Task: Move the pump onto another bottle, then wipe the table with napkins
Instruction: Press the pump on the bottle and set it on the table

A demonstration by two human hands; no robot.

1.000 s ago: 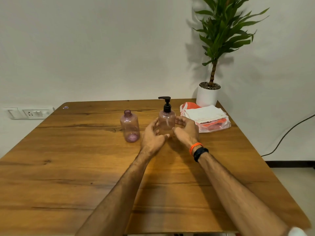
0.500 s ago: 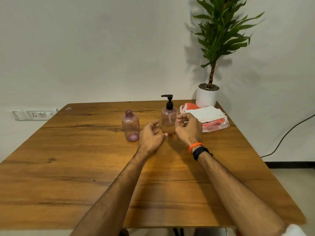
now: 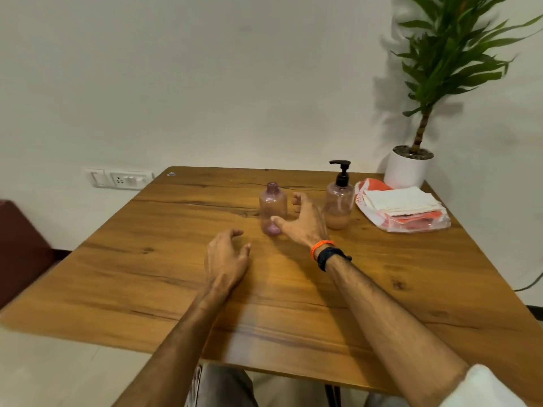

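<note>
A pink bottle with a black pump (image 3: 339, 198) stands upright on the wooden table (image 3: 147, 259), holding some liquid at its base. Left of it stands an uncapped purple bottle (image 3: 272, 205), empty. My right hand (image 3: 302, 221) is spread open right beside the purple bottle, thumb at its base and fingers curled near its right side, gripping nothing. My left hand (image 3: 226, 257) hovers open over the table, nearer to me and left of the bottles. A stack of white napkins (image 3: 399, 199) lies on a plastic bag at the right.
A potted plant (image 3: 411, 168) in a white pot stands at the table's far right corner. A wall socket (image 3: 119, 179) is at the left. A dark red seat (image 3: 17, 245) sits beside the table's left edge.
Both hands have left the pump bottle. My right hand moved left to the purple bottle; my left hand drew back toward me. The view swung to the left.
</note>
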